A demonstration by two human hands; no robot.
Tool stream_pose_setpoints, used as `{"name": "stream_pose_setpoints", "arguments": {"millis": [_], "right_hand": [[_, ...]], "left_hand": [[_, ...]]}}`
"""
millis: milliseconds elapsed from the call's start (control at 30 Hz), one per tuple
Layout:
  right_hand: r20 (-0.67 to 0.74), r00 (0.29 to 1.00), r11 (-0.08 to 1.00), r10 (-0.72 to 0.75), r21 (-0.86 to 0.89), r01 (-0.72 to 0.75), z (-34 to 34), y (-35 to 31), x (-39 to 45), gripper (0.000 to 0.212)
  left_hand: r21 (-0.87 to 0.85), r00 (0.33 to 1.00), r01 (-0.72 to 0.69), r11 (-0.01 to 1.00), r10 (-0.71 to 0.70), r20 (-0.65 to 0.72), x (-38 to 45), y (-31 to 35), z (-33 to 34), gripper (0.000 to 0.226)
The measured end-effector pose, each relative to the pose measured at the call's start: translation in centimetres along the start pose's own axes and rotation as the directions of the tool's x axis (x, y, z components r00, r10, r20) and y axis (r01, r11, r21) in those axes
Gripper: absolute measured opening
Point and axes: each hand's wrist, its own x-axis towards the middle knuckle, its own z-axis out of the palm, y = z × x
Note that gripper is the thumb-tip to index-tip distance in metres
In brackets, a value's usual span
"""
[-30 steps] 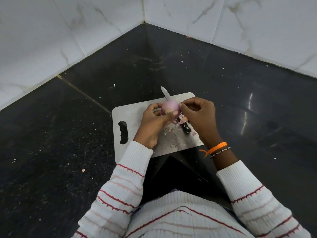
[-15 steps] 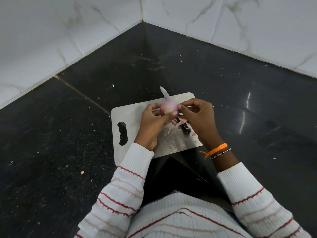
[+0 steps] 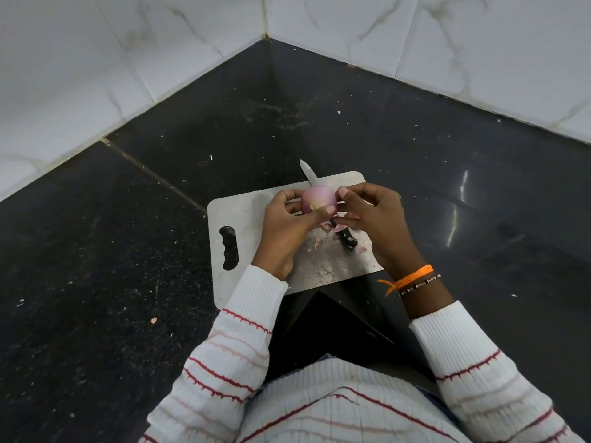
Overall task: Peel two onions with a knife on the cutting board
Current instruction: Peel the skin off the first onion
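A pale purple onion (image 3: 316,199) is held above the steel cutting board (image 3: 243,212). My left hand (image 3: 284,228) grips it from the left, thumb across its front. My right hand (image 3: 374,219) sits against the onion's right side, with thumb and forefinger pinching at its skin. The knife lies on the board beneath my hands: its blade tip (image 3: 307,171) pokes out past the far edge and its black handle (image 3: 348,240) shows between my wrists. Only one onion is in view.
Bits of onion peel (image 3: 329,228) lie on the board near the knife handle. The board rests on a dark speckled stone counter (image 3: 128,251) in a corner of white tiled walls (image 3: 96,75). The counter's near edge is by my torso.
The onion has turned a little in my left hand and my right fingers have shifted to its upper right side. The knife has stayed put.
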Motion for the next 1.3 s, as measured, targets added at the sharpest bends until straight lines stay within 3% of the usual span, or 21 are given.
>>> {"name": "stream_pose_setpoints", "arguments": {"millis": [100, 567, 767, 1133, 1233, 1300], "right_hand": [[-0.024, 1.000, 0.999, 0.005, -0.043, -0.006, 0.2, 0.3, 0.1, 0.010], [-0.032, 0.999, 0.998, 0.035, 0.061, -0.033, -0.1, 0.2, -0.1, 0.013], [-0.036, 0.999, 1.000, 0.010, -0.002, -0.010, -0.3, 0.2, 0.0, 0.016], [-0.076, 0.996, 0.939, -0.037, -0.343, 0.009, -0.6, 2.2, 0.7, 0.005], [-0.058, 0.997, 0.951, -0.053, -0.308, 0.033, -0.3, 2.1, 0.5, 0.012], [-0.061, 0.997, 0.986, -0.040, -0.163, 0.030, -0.1, 1.7, 0.4, 0.020]], "left_hand": [[0.011, 1.000, -0.013, 1.000, 0.014, -0.008, -0.1, 0.0, 0.0, 0.057], [-0.014, 1.000, -0.015, 1.000, 0.015, 0.008, -0.2, -0.1, 0.0, 0.054], [-0.041, 0.999, 0.015, 0.999, -0.014, 0.039, -0.2, 0.0, 0.1, 0.053], [-0.421, 0.977, 0.165, 0.892, -0.089, 0.196, 0.3, 0.3, -1.0, 0.041], [-0.428, 0.976, 0.176, 0.887, -0.102, 0.191, 0.4, 0.0, -0.9, 0.041], [-0.423, 0.977, 0.175, 0.889, -0.104, 0.186, 0.4, -0.1, -0.7, 0.041]]}}
